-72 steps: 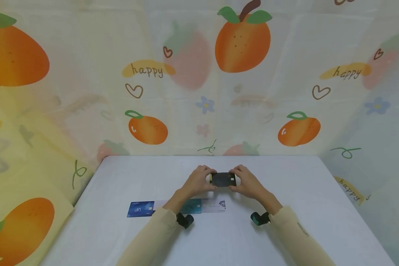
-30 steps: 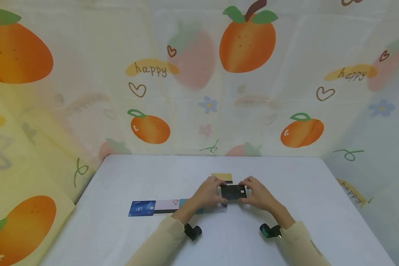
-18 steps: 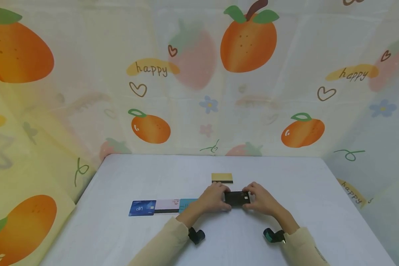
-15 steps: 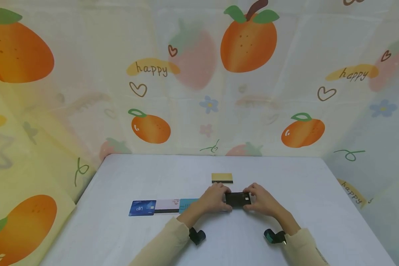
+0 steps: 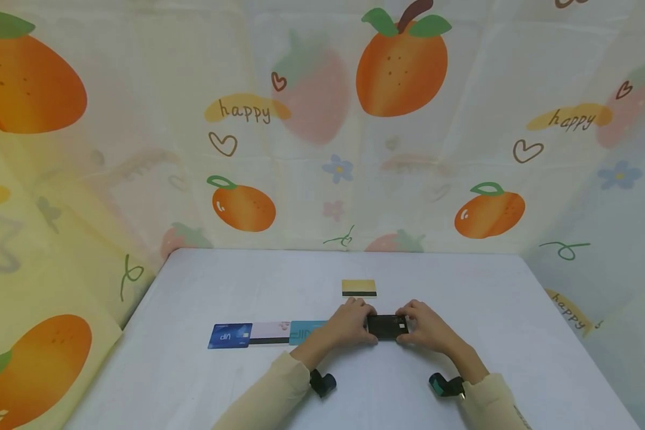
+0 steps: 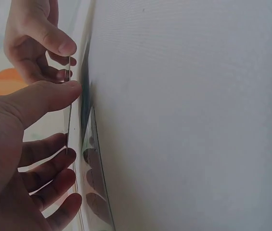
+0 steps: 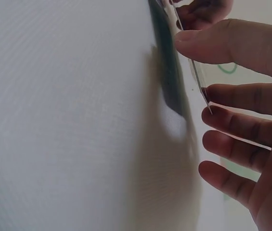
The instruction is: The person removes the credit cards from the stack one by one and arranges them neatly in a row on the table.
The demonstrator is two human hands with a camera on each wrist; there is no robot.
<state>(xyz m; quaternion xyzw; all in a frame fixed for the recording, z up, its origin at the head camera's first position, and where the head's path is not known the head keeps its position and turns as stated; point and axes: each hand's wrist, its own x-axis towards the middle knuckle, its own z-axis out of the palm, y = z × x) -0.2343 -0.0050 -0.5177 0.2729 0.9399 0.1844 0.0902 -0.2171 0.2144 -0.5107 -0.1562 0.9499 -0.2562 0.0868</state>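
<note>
A black bank card point(image 5: 387, 327) with a chip is held level between two hands. My left hand point(image 5: 349, 322) pinches its left end between thumb and fingers, and my right hand point(image 5: 429, 325) pinches the right end. Both wrist views show the card point(image 6: 69, 113) edge-on, a little above the white surface, with its dark shadow below. To the left runs a row of cards: a blue VIP card point(image 5: 229, 335), a pale pink card point(image 5: 270, 329) with a black stripe and a teal card point(image 5: 305, 332). Beneath my left fingers lies a glossy card point(image 6: 97, 178), hidden in the head view.
A gold card point(image 5: 358, 286) with a dark stripe lies farther back on the white table point(image 5: 156, 382). Behind the table hangs a fruit-print cloth point(image 5: 403, 179). A small black camera point(image 5: 323, 383) sits on the left wrist, another point(image 5: 445, 385) on the right.
Both hands have carried the black card toward the front and right, from over the gold card to the row's right end. The gold card is uncovered; the row's rightmost card is now hidden.
</note>
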